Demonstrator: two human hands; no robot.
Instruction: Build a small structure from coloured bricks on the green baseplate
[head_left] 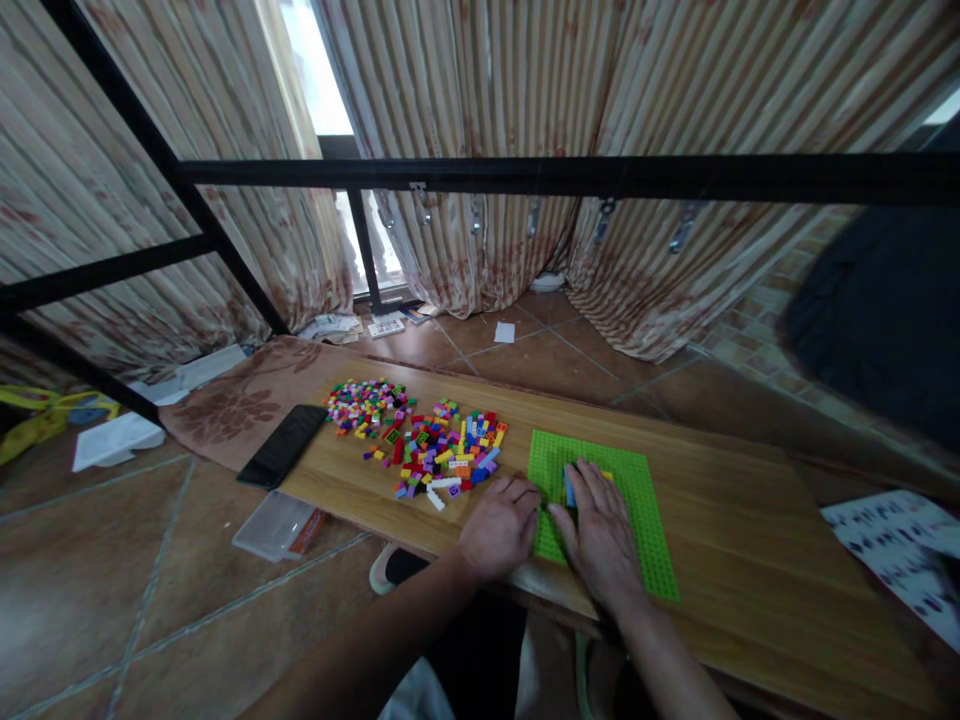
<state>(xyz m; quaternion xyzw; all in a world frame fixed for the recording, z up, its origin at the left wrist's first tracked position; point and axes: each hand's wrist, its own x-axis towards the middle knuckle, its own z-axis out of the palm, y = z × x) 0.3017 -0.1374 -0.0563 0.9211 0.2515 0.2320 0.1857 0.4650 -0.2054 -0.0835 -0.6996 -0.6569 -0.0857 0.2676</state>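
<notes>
A green studded baseplate lies on the wooden board. My right hand rests over its middle, fingers stretched forward across a blue brick and a yellow brick, which show only in part. At the plate's left edge is my left hand, its fingers curled together; whatever they may hold is hidden. To the left of my hands lies a loose pile of mixed coloured bricks, and beyond it a heap of smaller pieces.
A black phone lies at the board's left end. Below it on the floor is a clear plastic box. A black metal rail crosses beyond the board. Printed paper is at the right.
</notes>
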